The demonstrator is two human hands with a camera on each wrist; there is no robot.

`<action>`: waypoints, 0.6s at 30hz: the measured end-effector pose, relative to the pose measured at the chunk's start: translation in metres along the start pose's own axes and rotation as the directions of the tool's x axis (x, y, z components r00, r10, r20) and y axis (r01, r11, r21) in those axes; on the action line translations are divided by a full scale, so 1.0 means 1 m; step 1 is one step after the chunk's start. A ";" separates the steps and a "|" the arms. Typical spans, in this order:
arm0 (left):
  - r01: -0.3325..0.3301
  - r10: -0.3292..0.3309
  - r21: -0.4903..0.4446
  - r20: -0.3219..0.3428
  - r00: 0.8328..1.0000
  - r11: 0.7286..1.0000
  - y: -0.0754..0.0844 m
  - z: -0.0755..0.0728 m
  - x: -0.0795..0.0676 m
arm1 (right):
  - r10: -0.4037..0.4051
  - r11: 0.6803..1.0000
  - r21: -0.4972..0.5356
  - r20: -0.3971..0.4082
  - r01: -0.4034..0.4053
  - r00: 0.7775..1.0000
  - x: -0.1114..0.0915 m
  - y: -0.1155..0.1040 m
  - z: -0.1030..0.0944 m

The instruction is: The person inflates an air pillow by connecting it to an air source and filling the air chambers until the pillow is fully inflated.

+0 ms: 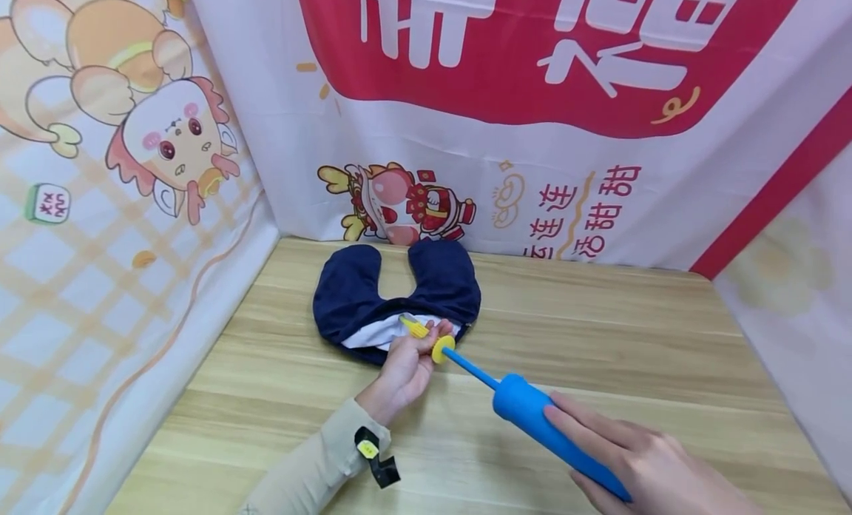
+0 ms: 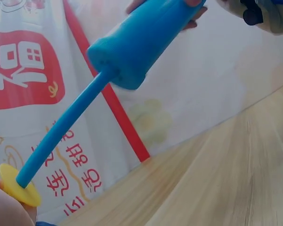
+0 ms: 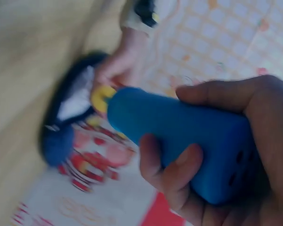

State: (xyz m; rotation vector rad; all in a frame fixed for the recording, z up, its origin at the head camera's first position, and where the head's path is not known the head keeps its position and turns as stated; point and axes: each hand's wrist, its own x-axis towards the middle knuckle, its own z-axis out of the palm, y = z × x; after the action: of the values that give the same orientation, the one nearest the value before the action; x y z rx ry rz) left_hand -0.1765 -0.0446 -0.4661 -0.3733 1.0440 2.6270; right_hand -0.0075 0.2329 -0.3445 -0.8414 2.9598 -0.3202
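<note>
A navy U-shaped neck pillow lies on the table, its cover parted along the near side to show a white inner layer. Over that opening, my left hand holds the yellow nozzle of a blue hand air pump, with the nozzle's tip pointing at the white layer. Whether the tip has entered a valve cannot be seen. A blue rod links the nozzle's disc to the thick pump barrel. My right hand grips this barrel, fingers wrapped around it in the right wrist view.
The wood-patterned tabletop meets a printed cloth backdrop just behind the pillow. Another printed cloth borders the left side, and a pale one the right. A black strap hangs at the left wrist.
</note>
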 end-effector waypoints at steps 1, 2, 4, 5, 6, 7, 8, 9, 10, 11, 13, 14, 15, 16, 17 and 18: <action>-0.002 0.002 -0.005 0.000 1.000 1.000 0.000 0.001 0.000 | 0.034 0.999 -0.009 0.037 -0.034 0.999 -0.004 0.001 -0.004; -0.002 0.002 -0.011 -0.005 1.000 1.000 -0.001 0.002 0.000 | 0.051 0.998 -0.026 0.047 -0.050 0.998 -0.006 0.000 -0.008; -0.002 0.002 -0.030 -0.017 1.000 1.000 -0.003 0.005 -0.003 | 0.053 0.997 -0.065 0.022 -0.051 0.998 -0.005 -0.004 -0.012; -0.002 0.001 -0.040 -0.029 1.000 0.999 -0.004 0.007 -0.004 | 0.036 0.996 -0.076 -0.006 -0.036 0.999 0.000 -0.008 -0.013; -0.003 0.001 -0.047 -0.042 0.999 0.999 -0.005 0.008 -0.005 | 0.021 0.996 -0.085 -0.033 -0.023 0.999 0.006 -0.013 -0.014; -0.007 0.004 -0.055 -0.054 0.999 0.998 -0.006 0.010 -0.007 | -0.012 0.996 -0.093 -0.072 0.005 0.997 0.013 -0.018 -0.013; -0.011 0.007 -0.058 -0.069 0.998 0.998 -0.007 0.011 -0.008 | -0.046 0.994 -0.103 -0.111 0.034 0.993 0.021 -0.024 -0.011; -0.014 0.009 -0.057 -0.083 0.996 0.998 -0.008 0.012 -0.010 | -0.071 0.993 -0.099 -0.139 0.057 0.988 0.029 -0.030 -0.009; -0.015 0.009 -0.056 -0.097 0.995 0.998 -0.009 0.013 -0.012 | -0.094 0.993 -0.091 -0.169 0.079 0.981 0.037 -0.035 -0.007; -0.015 0.010 -0.052 -0.104 0.995 0.999 -0.009 0.014 -0.013 | -0.116 0.991 -0.085 -0.201 0.100 0.973 0.045 -0.039 -0.004; -0.001 -0.003 -0.036 -0.118 0.993 0.999 -0.009 0.014 -0.015 | -0.140 0.989 -0.075 -0.254 0.125 0.957 0.059 -0.043 0.005; 0.009 -0.012 -0.025 -0.125 0.992 1.000 -0.009 0.013 -0.017 | -0.154 0.988 -0.074 -0.281 0.139 0.947 0.065 -0.044 0.010; 0.019 -0.021 -0.012 -0.129 0.991 1.000 -0.009 0.013 -0.017 | -0.176 0.984 -0.085 -0.319 0.157 0.931 0.071 -0.043 0.017; 0.027 -0.027 -0.003 -0.129 0.991 1.000 -0.008 0.013 -0.017 | -0.201 0.979 -0.107 -0.354 0.174 0.913 0.077 -0.042 0.023; 0.032 -0.030 0.010 -0.130 0.991 0.999 -0.008 0.012 -0.016 | -0.214 0.976 -0.120 -0.370 0.182 0.904 0.082 -0.040 0.029; 0.030 -0.026 0.024 -0.125 0.992 0.999 -0.007 0.012 -0.015 | -0.220 0.975 -0.127 -0.383 0.185 0.897 0.087 -0.037 0.035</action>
State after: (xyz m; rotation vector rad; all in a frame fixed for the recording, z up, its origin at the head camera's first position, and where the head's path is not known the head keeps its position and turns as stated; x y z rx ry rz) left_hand -0.1615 -0.0343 -0.4572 -0.5486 1.1021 2.5910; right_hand -0.0585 0.1502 -0.3697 -1.2374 3.2770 -0.4178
